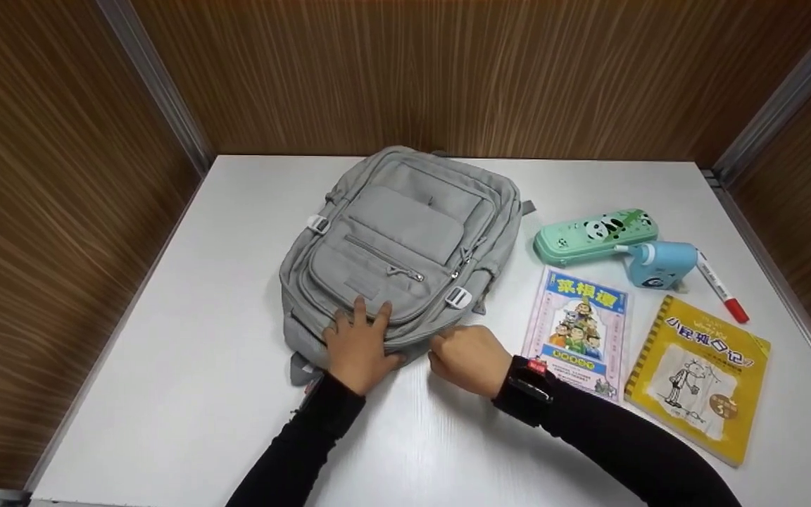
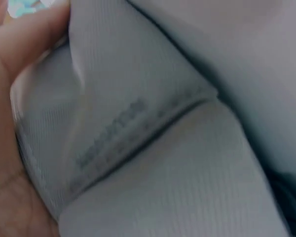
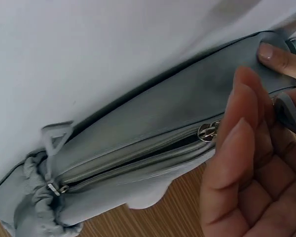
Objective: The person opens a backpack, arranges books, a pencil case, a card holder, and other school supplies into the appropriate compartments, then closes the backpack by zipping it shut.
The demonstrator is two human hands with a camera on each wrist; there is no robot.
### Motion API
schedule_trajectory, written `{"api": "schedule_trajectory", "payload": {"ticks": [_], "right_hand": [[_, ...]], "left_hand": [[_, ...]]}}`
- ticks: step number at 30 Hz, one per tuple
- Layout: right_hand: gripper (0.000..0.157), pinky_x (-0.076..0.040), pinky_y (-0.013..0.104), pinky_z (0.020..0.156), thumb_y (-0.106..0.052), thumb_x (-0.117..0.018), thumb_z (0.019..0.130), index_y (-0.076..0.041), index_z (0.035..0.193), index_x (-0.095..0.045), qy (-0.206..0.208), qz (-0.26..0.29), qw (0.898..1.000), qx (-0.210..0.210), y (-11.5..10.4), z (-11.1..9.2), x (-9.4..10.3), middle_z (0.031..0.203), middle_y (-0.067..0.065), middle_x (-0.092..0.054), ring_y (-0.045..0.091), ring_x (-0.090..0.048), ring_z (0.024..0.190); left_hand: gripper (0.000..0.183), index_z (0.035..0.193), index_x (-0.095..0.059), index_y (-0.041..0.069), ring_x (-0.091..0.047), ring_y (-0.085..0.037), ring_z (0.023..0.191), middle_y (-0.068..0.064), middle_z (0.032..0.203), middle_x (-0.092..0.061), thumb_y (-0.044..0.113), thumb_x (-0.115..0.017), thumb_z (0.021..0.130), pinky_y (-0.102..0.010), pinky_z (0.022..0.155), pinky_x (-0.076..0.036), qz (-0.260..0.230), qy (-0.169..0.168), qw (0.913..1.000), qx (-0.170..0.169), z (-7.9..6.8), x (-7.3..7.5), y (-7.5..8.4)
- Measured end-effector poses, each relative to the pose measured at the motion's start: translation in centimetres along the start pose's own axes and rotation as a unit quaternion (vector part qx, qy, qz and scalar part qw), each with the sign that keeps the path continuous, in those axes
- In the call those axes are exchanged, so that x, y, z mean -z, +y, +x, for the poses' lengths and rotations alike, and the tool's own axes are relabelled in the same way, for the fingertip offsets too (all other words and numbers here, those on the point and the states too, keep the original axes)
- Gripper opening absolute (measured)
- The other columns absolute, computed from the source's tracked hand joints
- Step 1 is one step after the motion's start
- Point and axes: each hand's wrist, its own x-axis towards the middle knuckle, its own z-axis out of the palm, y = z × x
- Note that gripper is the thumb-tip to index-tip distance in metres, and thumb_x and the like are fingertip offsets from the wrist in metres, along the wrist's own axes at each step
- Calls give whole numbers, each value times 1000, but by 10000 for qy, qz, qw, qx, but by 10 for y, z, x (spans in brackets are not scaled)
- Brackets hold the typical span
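Note:
A grey backpack [image 1: 405,232] lies on the white table with its front face up. My left hand [image 1: 360,352] rests with spread fingers on the lower front, its thumb along the bottom edge; the left wrist view shows the palm beside the grey cloth [image 2: 148,64]. By the lower right side of the bag, my right hand [image 1: 472,359] has its fingers curled. In the right wrist view this hand [image 3: 261,177] pinches a grey zipper pull [image 3: 288,113]. The metal slider [image 3: 207,132] sits beside the fingertips, and the zipper is parted behind it.
To the right lie a pink-and-blue book [image 1: 578,334], a yellow book [image 1: 701,380], a green panda pencil case [image 1: 595,236], a small blue spouted container [image 1: 662,264] and a red-capped marker [image 1: 722,287]. Wood-grain panels [image 1: 434,77] wall in the table.

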Motion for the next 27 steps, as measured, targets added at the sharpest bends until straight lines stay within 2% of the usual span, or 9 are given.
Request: {"api": "schedule_trajectory", "payload": {"ticks": [4, 7, 9, 13, 17, 21, 24, 27], "right_hand": [[20, -38, 29, 39, -21, -59, 74, -16, 58, -48, 26, 245, 9994, 232, -2, 1, 3, 52, -6, -48, 14, -46, 44], [20, -39, 29, 40, -22, -58, 77, -18, 60, -49, -31, 484, 9988, 66, 6, -3, 9, 53, -7, -47, 13, -47, 45], [22, -37, 29, 41, -22, -58, 78, -19, 59, -47, -53, 707, 9974, -155, 15, -6, 14, 51, -9, -44, 11, -45, 45], [29, -32, 27, 41, -20, -57, 80, -22, 57, -40, -173, 1128, 9918, -577, 34, -15, 24, 50, -13, -33, 7, -37, 44], [31, -29, 23, 43, -22, -55, 83, -24, 57, -38, -522, 1318, 9862, -857, 46, -21, 28, 51, -15, -29, 4, -34, 46], [29, -29, 23, 44, -21, -54, 82, -24, 57, -39, -658, 1407, 9822, -1053, 52, -24, 31, 50, -16, -29, 4, -35, 46], [30, -28, 23, 43, -20, -54, 81, -24, 55, -38, -616, 1400, 9813, -1173, 55, -27, 35, 49, -16, -28, 4, -34, 45], [30, -27, 22, 43, -20, -54, 80, -24, 55, -38, -635, 1382, 9805, -1248, 59, -31, 39, 48, -16, -27, 3, -32, 44]], "left_hand": [[89, 138, -30, 25, -34, -49, 113, -22, 137, -30, 64, -61, 64, -60, 86, -30, 184, 43, 9998, 65, 2, -1, 17], [90, 139, -29, 24, -37, -48, 111, -21, 135, -33, 68, -58, 65, -59, 85, -30, 214, 106, 9994, -232, 1, 2, 16], [92, 140, -26, 24, -35, -47, 115, -18, 137, -32, 68, -57, 66, -61, 89, -25, 12, 111, 9984, -556, -1, 7, 7], [97, 142, -17, 25, -18, -44, 126, -12, 142, -25, 67, -58, 66, -65, 95, -11, -434, -28, 9926, -1129, -3, 18, -25], [94, 141, -23, 25, -5, -41, 130, -8, 144, -22, 69, -57, 65, -63, 97, -3, -776, -339, 9870, -1366, -2, 26, -58], [92, 138, -30, 27, 4, -41, 130, -4, 145, -21, 68, -61, 62, -59, 98, 6, -1114, -582, 9811, -1470, 1, 28, -79], [96, 138, -30, 30, 9, -42, 129, -3, 146, -19, 66, -66, 56, -57, 97, 11, -1021, -434, 9814, -1569, 5, 25, -87], [100, 138, -30, 32, 8, -41, 129, -2, 146, -17, 65, -70, 52, -58, 98, 10, -723, -143, 9813, -1776, 9, 20, -88]]}}
